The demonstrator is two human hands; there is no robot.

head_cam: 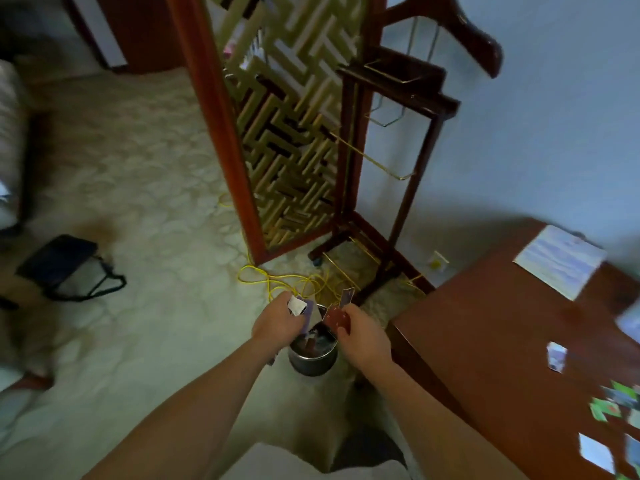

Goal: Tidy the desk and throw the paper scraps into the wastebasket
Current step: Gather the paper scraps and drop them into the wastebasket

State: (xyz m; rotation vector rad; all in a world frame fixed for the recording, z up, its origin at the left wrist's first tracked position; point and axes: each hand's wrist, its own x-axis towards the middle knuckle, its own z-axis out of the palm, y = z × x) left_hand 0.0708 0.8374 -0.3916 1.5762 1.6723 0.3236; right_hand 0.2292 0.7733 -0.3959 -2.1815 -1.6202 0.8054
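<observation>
Right now I am looking down at one desk [485,341], which is standing to the right of the carpet [138,168], its near left corner just beside the one wastebasket [313,360] on the floor. Both hands are hovering over the basket's mouth. The left hand [277,323] is clutching what I am counting as two pieces, a white scrap [297,305] and a purple scrap [309,318]. The right hand [363,336] is pinching two more, a red-brown piece [337,320] and a purple strip [347,296] that is sticking upward.

I am judging the main risk to be a miss. The mouth is looking narrow, something dark is already sitting inside, and light paper let go from either side could be drifting past the rim onto the carpet or into the yellow cable [277,282] just behind.

On the desk, one larger sheet [559,261] is lying at the far edge. Along the right edge I am counting at least four loose scraps [557,356], though blur is stopping me from giving an exact number.
</observation>
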